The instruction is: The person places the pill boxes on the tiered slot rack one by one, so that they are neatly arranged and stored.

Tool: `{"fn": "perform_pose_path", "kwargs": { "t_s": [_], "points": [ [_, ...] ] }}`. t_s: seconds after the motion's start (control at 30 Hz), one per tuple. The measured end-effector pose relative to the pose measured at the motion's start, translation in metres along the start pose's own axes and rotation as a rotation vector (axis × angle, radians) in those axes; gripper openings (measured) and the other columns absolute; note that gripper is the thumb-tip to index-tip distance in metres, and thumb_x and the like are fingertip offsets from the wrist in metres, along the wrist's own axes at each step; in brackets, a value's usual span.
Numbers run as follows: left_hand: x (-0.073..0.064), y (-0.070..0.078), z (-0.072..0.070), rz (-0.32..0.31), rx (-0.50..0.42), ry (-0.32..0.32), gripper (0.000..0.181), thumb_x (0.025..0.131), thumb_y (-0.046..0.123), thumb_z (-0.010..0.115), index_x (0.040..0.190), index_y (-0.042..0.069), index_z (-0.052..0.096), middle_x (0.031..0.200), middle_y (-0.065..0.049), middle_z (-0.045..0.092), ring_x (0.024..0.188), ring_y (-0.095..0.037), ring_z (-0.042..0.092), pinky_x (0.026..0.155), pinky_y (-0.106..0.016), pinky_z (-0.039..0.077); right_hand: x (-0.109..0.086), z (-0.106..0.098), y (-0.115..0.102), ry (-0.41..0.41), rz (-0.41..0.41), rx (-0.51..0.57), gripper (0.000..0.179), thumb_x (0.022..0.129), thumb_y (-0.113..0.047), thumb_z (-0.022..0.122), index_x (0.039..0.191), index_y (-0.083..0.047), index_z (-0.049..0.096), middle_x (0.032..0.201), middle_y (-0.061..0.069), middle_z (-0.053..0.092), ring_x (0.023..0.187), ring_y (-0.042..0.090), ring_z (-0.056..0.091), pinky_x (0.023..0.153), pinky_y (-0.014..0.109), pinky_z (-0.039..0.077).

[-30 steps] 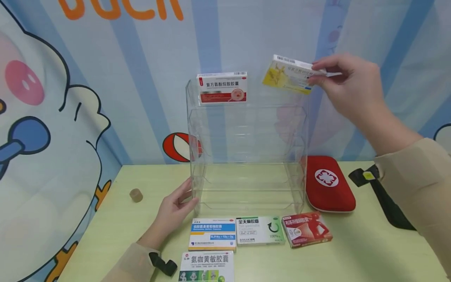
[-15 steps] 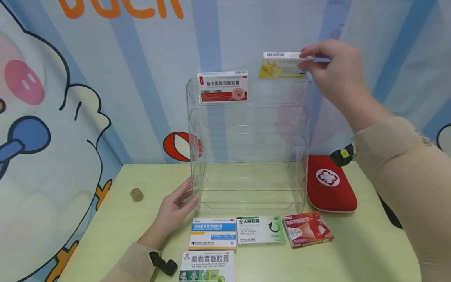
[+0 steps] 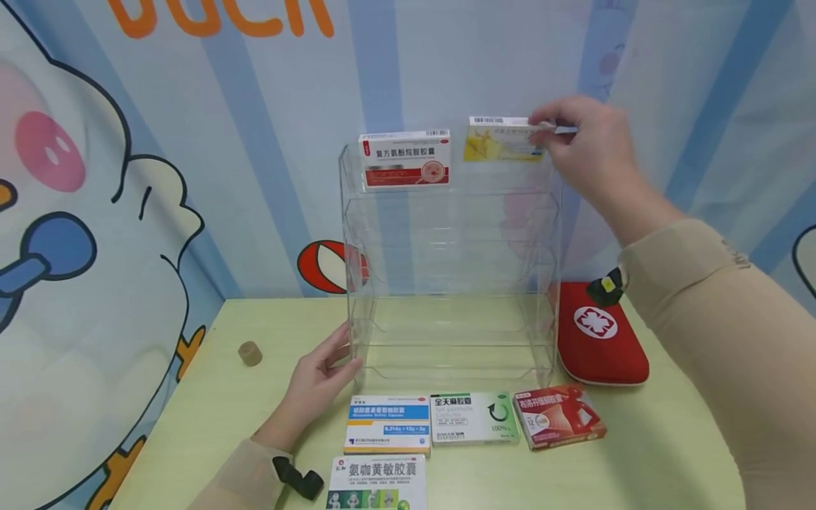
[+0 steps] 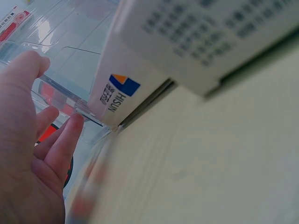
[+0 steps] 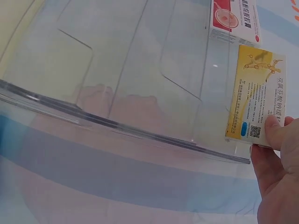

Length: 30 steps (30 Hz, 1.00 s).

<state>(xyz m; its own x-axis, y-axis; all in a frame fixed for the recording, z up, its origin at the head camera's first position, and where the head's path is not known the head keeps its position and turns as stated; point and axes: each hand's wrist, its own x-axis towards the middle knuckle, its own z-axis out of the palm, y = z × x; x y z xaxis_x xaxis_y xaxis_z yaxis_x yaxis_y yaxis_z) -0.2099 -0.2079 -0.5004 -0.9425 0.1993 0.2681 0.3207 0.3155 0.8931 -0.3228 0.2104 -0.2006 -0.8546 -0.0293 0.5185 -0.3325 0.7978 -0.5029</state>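
Observation:
A clear acrylic display rack point(image 3: 452, 322) with stepped tiers stands on the table. My left hand point(image 3: 317, 379) holds its lower left edge, with the thumb at the front and the fingers along the side. At the rack's upper right, my right hand point(image 3: 589, 145) pinches the right end of a yellow and white medicine box point(image 3: 500, 144). The right wrist view shows this medicine box point(image 5: 257, 95) upright at the top tier; whether its bottom touches the rack I cannot tell. A red and white medicine box point(image 3: 406, 161) stands in the top tier at the left.
In front of the rack lie a blue and white box point(image 3: 387, 425), a green and white box point(image 3: 474, 419), a red box point(image 3: 559, 416) and a white box point(image 3: 377, 482). A red first-aid case point(image 3: 602, 347) is right of the rack. A small brown cylinder point(image 3: 250, 353) sits left.
My right hand has moved left with the yellow and white medicine box, rising first and then lowering it. The box has gone from tilted to nearly level. My left hand stays at the rack.

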Motion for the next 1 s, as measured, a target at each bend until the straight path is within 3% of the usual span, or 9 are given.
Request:
{"fn": "perform_pose_path", "kwargs": {
  "t_s": [0.3,0.57,0.83,1.0],
  "points": [
    [0.000,0.001,0.000,-0.007,0.003,-0.007,0.076,0.104,0.014,0.078,0.169,0.034,0.045,0.171,-0.005,0.053,0.146,-0.034,0.065,0.104,-0.020,0.061,-0.011,0.008,0.009,-0.006,-0.023,-0.017,0.028,0.111,-0.013,0.063,0.136,-0.009,0.076,0.147,0.011,0.072,0.131,0.031,0.072,0.110,0.053,0.063],
    [0.000,0.000,-0.001,-0.008,0.009,-0.005,0.076,0.103,0.013,0.078,0.170,0.032,0.044,0.171,-0.007,0.053,0.146,-0.035,0.065,0.104,-0.022,0.061,-0.012,0.012,0.010,-0.002,-0.020,-0.047,0.029,0.111,-0.017,0.064,0.136,-0.011,0.077,0.150,0.009,0.071,0.135,0.032,0.067,0.112,0.055,0.060],
    [0.000,0.000,0.000,-0.018,0.014,-0.005,0.076,0.104,0.015,0.078,0.170,0.031,0.044,0.171,-0.005,0.053,0.146,-0.034,0.065,0.105,-0.023,0.061,-0.014,0.016,0.012,-0.027,0.027,-0.061,0.032,0.113,-0.022,0.061,0.142,-0.013,0.074,0.158,0.006,0.066,0.148,0.031,0.060,0.120,0.055,0.055],
    [0.000,0.000,-0.001,-0.011,0.017,-0.005,0.076,0.104,0.015,0.078,0.170,0.029,0.044,0.171,-0.006,0.053,0.146,-0.034,0.065,0.106,-0.024,0.061,-0.016,0.019,0.015,-0.029,0.033,-0.066,0.034,0.114,-0.023,0.060,0.144,-0.014,0.072,0.159,0.007,0.065,0.148,0.032,0.060,0.121,0.056,0.055]
  ]
}}
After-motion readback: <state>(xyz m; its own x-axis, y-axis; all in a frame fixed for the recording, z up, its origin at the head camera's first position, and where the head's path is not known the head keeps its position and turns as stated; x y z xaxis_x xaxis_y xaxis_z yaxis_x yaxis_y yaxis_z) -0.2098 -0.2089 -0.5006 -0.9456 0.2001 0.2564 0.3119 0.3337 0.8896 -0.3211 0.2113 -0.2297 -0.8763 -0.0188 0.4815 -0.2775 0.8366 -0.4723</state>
